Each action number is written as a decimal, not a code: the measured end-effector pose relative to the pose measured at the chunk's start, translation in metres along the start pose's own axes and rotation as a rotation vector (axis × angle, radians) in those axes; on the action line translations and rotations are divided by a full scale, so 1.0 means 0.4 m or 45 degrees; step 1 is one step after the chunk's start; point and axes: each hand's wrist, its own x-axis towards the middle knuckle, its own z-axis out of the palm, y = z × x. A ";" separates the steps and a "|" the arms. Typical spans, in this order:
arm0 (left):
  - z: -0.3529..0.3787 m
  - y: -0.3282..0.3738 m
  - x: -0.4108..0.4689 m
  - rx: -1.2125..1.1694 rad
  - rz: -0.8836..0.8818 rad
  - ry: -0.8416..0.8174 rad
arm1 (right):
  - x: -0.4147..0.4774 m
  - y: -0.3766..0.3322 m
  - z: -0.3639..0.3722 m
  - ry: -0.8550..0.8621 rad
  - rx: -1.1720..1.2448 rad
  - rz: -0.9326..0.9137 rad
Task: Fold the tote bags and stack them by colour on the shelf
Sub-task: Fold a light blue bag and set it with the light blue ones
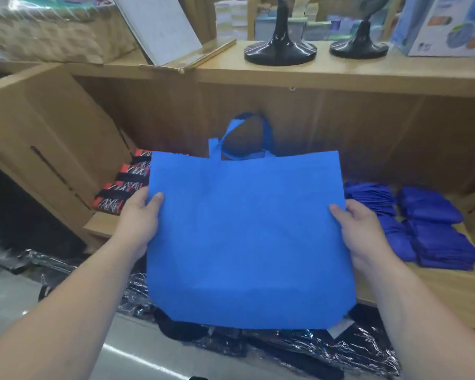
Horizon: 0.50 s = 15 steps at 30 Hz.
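Head view. Recorded, largest first: wooden shelf unit (340, 78) spanning the upper and right of frame, with a lower board running to the lower right. Noted a tilted cardboard box (47, 149) at left of frame.

Found the task item, a light blue non-woven tote bag (247, 237), at centre frame. Unfolded, spread flat in the air in front of the shelf opening, handles (268, 133) uppermost.

Noted dark plastic-wrapped packs (340, 349) along the bottom of frame, below the bag. Noted stacks of folded dark blue bags (436, 234) on the lower board at right of frame, just beyond the right hand.

Logged left hand (137, 223) clamped on the bag's left edge, thumb on the near face, fingers hidden behind. Logged right hand (365, 234) clamped likewise on the right edge. Hands well apart, one at each side, about mid-height.

Noted orange-and-black patterned packs (126, 187) at left centre, between box and bag.

Handling, as judgement only: light and thin, limp when slack yet flat under side tension. Not fragile; little slip likely on the matt fabric. Best taken at the side edges or corners for folding, handles tucked inward first. Visibly lighter in shade than the stacked bags, so probably destined for a separate pile.
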 end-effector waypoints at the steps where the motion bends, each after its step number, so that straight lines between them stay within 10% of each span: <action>1: 0.010 0.016 0.016 -0.007 0.017 0.008 | 0.017 -0.011 -0.004 0.016 0.005 -0.017; 7: 0.063 0.059 0.128 0.724 0.500 0.256 | 0.119 -0.051 -0.002 0.299 -0.068 -0.130; 11: 0.110 -0.063 0.078 1.083 1.037 -0.336 | 0.155 -0.027 0.011 0.436 -0.122 -0.159; 15: 0.121 -0.184 0.050 1.310 0.984 -0.803 | 0.152 -0.014 0.032 0.584 -0.365 -0.185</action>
